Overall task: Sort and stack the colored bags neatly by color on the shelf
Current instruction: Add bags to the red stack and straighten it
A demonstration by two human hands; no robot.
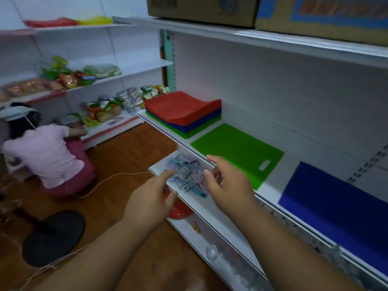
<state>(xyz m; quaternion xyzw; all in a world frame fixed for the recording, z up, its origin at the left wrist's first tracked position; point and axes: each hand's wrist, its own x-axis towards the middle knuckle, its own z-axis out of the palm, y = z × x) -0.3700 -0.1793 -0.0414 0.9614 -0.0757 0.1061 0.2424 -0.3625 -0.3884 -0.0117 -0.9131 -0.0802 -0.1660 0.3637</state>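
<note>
On the white shelf [270, 191] lies a mixed stack with red bags [180, 107] on top, blue bags [201, 123] under them and green bags [201, 130] at the bottom. A single green bag [237, 150] lies flat to its right, and a blue bag [336, 204] lies further right. My left hand [152, 198] hovers in front of the shelf edge, fingers relaxed, holding nothing. My right hand [226, 181] hangs near the green bag's front corner, fingers loosely curled, empty.
Below the shelf a lower white shelf [210, 211] holds small packets [189, 175]; a red item [178, 211] sits beneath. Cardboard boxes [201, 9] stand on the top shelf. A crouching person in pink [46, 156] works at snack shelves on the left. A black round base [54, 238] and cords lie on the wooden floor.
</note>
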